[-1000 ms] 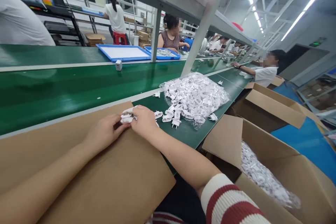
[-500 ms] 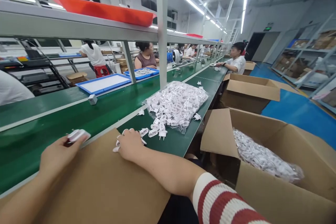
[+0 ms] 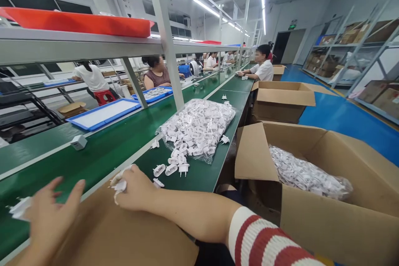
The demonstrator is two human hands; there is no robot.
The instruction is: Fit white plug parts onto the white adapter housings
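Note:
My right hand point(image 3: 134, 193) rests on a brown cardboard sheet point(image 3: 124, 237), closed around a few small white plug parts point(image 3: 120, 185). My left hand point(image 3: 51, 208) hovers over the green conveyor belt point(image 3: 102, 156) with fingers spread, and a white plug part point(image 3: 20, 208) lies on the belt just past its fingertips. Several loose white plug parts point(image 3: 171, 169) sit on the green table ahead of my right hand. Behind them lies a clear plastic bag full of the same parts point(image 3: 196, 126).
An open cardboard box point(image 3: 327, 199) with another bag of parts point(image 3: 305, 172) stands at my right, a second box point(image 3: 282, 99) beyond it. A white adapter point(image 3: 78, 142) rides the belt. Blue trays point(image 3: 102, 113) and several seated workers line the belt. A steel post point(image 3: 166, 41) carries an overhead shelf.
My left hand swung left from my right hand to the belt and opened, leaving the white part on the belt. My right hand stayed closed on its parts. The view lifted and turned.

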